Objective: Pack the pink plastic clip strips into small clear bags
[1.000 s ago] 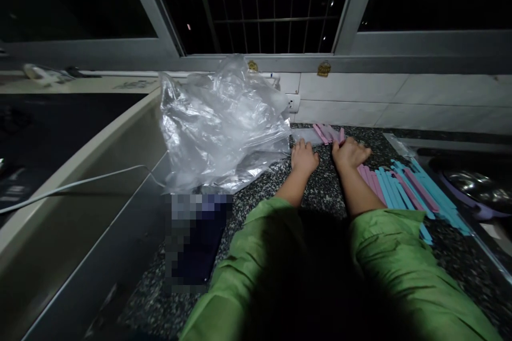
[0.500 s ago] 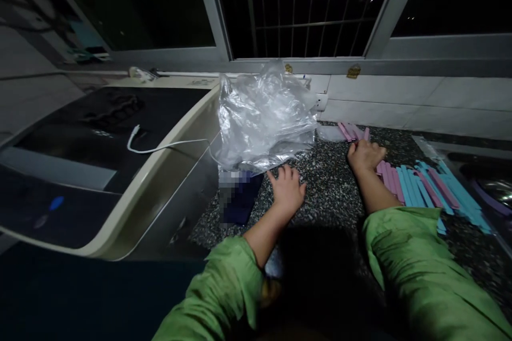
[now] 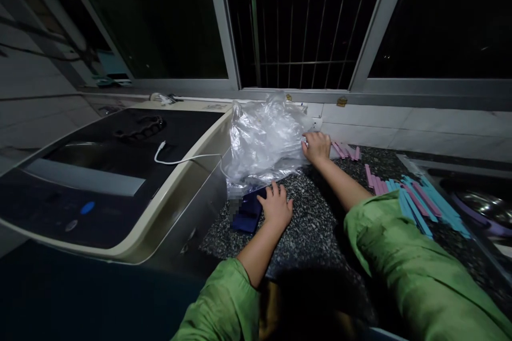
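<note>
Clear crumpled plastic bags (image 3: 266, 141) lie in a heap at the back of the speckled counter. My right hand (image 3: 318, 147) is at the heap's right edge, its fingers bent and closed on the plastic; the fingertips are partly hidden. Spread fingers and an empty palm mark my left hand (image 3: 276, 208), low over the counter in front of the heap. Its fingertips are beside a flat dark blue item (image 3: 248, 216), part of which is blurred out. A few pink strips (image 3: 346, 151) rest just right of my right hand.
Pink strips (image 3: 374, 180) and blue strips (image 3: 442, 205) are spread at the right, partly behind my sleeve. Beyond them is a sink (image 3: 480, 208) with a purple-rimmed metal basin. A washing machine (image 3: 192, 170) with a white cable (image 3: 188, 160) on top stands left; a barred window is behind.
My right hand has moved left from beside the pink strips to the plastic bags. My left hand has shifted slightly toward the dark blue item. The camera view has tilted up.
</note>
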The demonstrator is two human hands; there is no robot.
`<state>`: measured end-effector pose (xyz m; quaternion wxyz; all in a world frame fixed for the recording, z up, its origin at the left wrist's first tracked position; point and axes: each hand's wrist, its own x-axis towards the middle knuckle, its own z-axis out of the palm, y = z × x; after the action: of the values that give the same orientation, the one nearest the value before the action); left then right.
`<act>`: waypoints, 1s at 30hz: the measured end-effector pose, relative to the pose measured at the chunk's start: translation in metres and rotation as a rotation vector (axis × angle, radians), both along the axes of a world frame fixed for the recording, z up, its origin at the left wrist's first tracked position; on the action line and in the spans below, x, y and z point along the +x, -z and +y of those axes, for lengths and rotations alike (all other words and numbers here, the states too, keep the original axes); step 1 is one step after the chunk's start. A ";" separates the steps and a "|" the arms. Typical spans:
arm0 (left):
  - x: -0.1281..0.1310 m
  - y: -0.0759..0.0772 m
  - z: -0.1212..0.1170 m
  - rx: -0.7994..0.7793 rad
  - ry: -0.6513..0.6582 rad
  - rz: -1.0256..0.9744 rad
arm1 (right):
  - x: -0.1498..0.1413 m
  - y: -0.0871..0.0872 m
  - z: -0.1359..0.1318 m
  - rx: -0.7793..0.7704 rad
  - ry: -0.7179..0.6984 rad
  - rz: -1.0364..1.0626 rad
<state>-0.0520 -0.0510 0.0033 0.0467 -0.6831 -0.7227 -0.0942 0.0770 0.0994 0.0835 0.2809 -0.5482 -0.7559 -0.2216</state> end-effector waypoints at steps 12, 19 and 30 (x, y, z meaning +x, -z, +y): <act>-0.004 0.004 0.004 0.173 0.156 -0.084 | -0.008 -0.027 -0.002 0.176 -0.061 -0.157; -0.005 0.003 0.005 0.446 0.376 -0.291 | 0.034 -0.025 -0.030 0.324 -0.139 -0.139; 0.022 -0.146 0.113 0.103 0.496 -0.006 | 0.051 -0.018 -0.068 0.376 -0.280 -0.285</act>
<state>-0.0304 0.0620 0.1496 0.0547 -0.8360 -0.5274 -0.1415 0.1276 0.0318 0.1016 0.2965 -0.3399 -0.8018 -0.3919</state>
